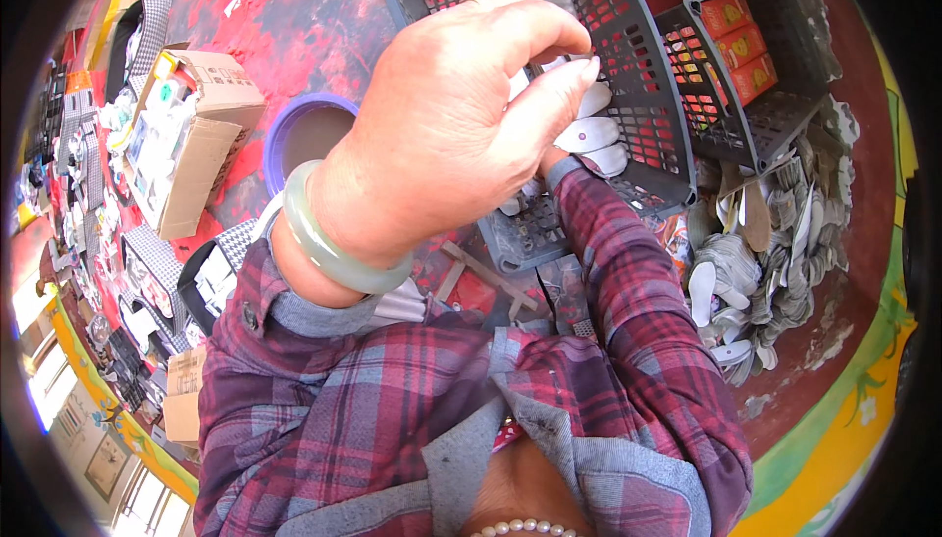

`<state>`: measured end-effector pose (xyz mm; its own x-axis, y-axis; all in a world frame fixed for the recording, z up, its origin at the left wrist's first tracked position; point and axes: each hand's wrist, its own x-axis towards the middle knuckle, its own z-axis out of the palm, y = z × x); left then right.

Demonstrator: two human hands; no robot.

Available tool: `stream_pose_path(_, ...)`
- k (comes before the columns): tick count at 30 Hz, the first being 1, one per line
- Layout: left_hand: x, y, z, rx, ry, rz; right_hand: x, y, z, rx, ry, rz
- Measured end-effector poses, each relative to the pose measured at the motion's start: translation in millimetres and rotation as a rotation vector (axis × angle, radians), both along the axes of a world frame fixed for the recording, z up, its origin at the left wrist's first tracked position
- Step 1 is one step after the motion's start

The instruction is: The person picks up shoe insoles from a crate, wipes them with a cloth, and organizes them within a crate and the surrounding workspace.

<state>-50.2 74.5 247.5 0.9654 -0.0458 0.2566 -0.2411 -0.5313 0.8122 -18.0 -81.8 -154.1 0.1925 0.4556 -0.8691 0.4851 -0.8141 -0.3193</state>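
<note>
My left hand [442, 110], with a pale green bangle [339, 243] on its wrist, is raised in the middle of the view. Its index finger curls over until the tip nearly meets the thumb; anything pinched there is too small to make out. Below it stands a dark grey plastic crate [643, 56] holding several pale, flat insole-like pieces [592, 135], some marked with a small dark dot. Only a sliver of my right hand [553, 158] shows at the sleeve cuff, by the crate's near side. My left hand covers the rest of it, fingers included.
To the right is a second dark crate [763, 135] with several orange boxes [741, 47]. A heap of grey and white insole-like pieces [765, 253] lies on the floor beside it. At left are a purple-rimmed bucket [280, 135], a cardboard box [211, 130] and checked bins [152, 267].
</note>
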Motion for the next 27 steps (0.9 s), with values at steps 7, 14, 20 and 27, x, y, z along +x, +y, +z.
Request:
stream_pose_path(7,0.9,-0.5,-2.1,0.079,-0.035,-0.015,-1.9,10.6,-2.9,0.032,-0.007,-0.016)
stream_pose_path(14,4.7,4.6,-5.0,-0.017,0.026,0.056,18.2,-11.5,43.6,0.151,0.206,-0.290)
stream_pose_path(20,10.0,7.4,-11.1,-0.014,0.029,0.014,68.7,-57.9,175.8,0.280,0.251,-0.446)
stream_pose_path(27,2.1,-22.7,-31.2,0.659,0.138,-0.334,41.1,-26.6,361.1,0.227,-0.431,0.160)
